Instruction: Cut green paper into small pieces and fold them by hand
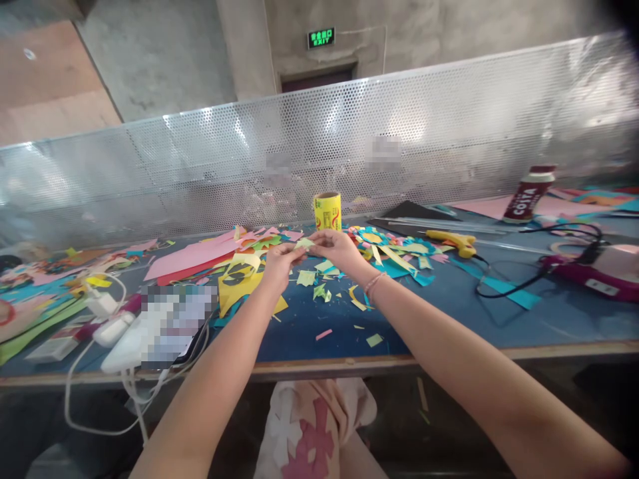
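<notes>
Between my two hands, above the middle of the blue tabletop, is a small pale green paper piece (304, 244). My left hand (282, 261) pinches its left side, and my right hand (333, 246) has its fingertips closed on the right side. Just below lie a pale green paper square (306, 277) and a folded bright green paper scrap (322, 293). Yellow paper with cut-out holes (237, 286) rests beside my left forearm. Behind my right hand stands a yellow tape roll (327, 211), upright.
Pink paper sheets (194, 258) lie left, near a phone with white cables (180, 326). To the right are a yellow glue gun (456, 241), a purple power strip (594, 276) and a Costa bottle (530, 194). A perforated metal screen (200, 173) bounds the back. Another person's hand (20, 319) shows far left.
</notes>
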The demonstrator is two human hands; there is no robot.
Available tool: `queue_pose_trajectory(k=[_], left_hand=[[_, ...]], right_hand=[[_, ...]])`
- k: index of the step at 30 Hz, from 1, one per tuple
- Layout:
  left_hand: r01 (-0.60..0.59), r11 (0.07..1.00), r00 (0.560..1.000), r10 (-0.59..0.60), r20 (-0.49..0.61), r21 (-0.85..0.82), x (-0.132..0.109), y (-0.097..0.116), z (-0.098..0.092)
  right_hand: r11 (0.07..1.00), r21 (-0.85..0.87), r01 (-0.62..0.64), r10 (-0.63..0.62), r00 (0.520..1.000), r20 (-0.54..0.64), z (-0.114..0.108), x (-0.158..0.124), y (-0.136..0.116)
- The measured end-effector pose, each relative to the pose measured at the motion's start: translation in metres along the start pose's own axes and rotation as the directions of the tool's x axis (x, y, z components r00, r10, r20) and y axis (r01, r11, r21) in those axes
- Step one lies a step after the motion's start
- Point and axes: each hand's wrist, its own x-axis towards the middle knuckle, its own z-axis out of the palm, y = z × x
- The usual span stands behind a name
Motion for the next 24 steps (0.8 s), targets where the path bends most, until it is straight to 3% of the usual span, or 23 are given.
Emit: queue_pose_trajectory(k=[3, 7, 12, 16, 20, 24], left_hand=[[0.059, 0.998, 0.998, -0.06, 0.016, 0.025, -0.001, 0.001, -0.001], [0.132, 0.991, 0.989, -0.134, 0.069, 0.025, -0.001, 0.001, -0.001], [0.064, 0.993, 0.996, -0.07, 0.057, 0.099, -0.001, -0.001, 0.0], [0.026, 0.988, 0.999, -0.033, 0.041, 0.151, 0.0, -0.001, 0.0], [0.065, 0.996, 0.997, -0.067, 0.03, 0.063, 0.0, -0.001, -0.001], [0.115, 0.991, 0.993, -0.114, 0.014, -0.072, 0.0, 0.001, -0.001]], right_hand=[[0.999, -0.043, -0.017, 0.02, 0.998, 0.064, 0.001, -0.002, -0.002], [0.996, -0.077, -0.047, 0.051, 0.998, 0.041, -0.002, -0.001, -0.001], [0.993, -0.02, -0.114, 0.113, 0.994, -0.005, -0.005, 0.004, 0.005], [0.996, -0.042, -0.081, 0.08, 0.996, -0.025, -0.004, 0.004, 0.01], [0.999, -0.049, 0.01, -0.012, 0.999, -0.038, -0.003, 0.004, 0.017], [0.998, -0.066, 0.022, -0.028, 0.996, -0.09, -0.006, 0.006, 0.019]])
